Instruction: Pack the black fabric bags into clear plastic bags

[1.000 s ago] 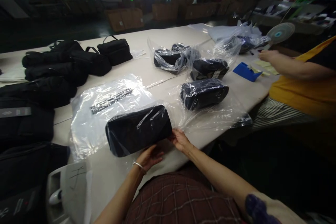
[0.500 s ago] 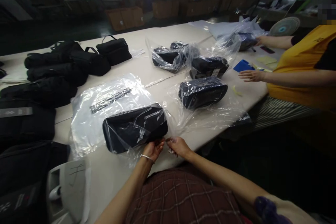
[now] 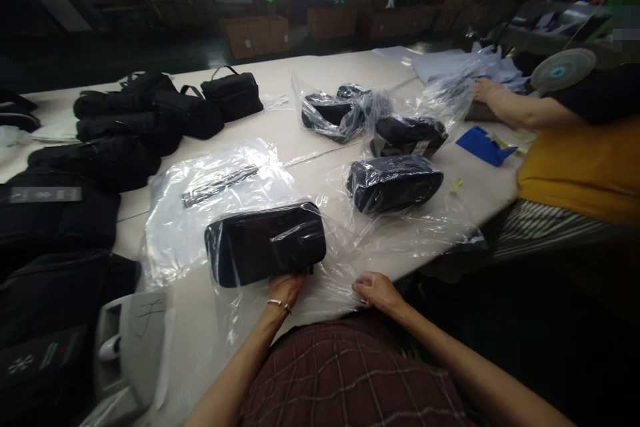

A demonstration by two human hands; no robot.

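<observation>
Close in front of me lies a boxy black bag (image 3: 265, 243) in a loose clear plastic bag (image 3: 327, 287). My left hand (image 3: 287, 289) is at the black bag's lower edge, fingers curled in under it and partly hidden. To the right, my right hand (image 3: 377, 290) is closed, pinching the edge of the plastic and drawing it away from the black bag. Behind them a flat stack of clear plastic bags (image 3: 170, 233) with a dark printed strip lies on the table.
Several black bags (image 3: 120, 157) crowd the table's left side. A grey tape dispenser (image 3: 135, 340) stands at front left. Wrapped bags (image 3: 395, 183) lie right of centre, near a blue tool (image 3: 483, 145). A co-worker in yellow (image 3: 580, 173) handles plastic beside a fan (image 3: 563, 72).
My right hand has moved right, away from my left, stretching the plastic. My left hand has slid further under the black bag. The co-worker's hand has shifted among the plastic, and the view has turned slightly.
</observation>
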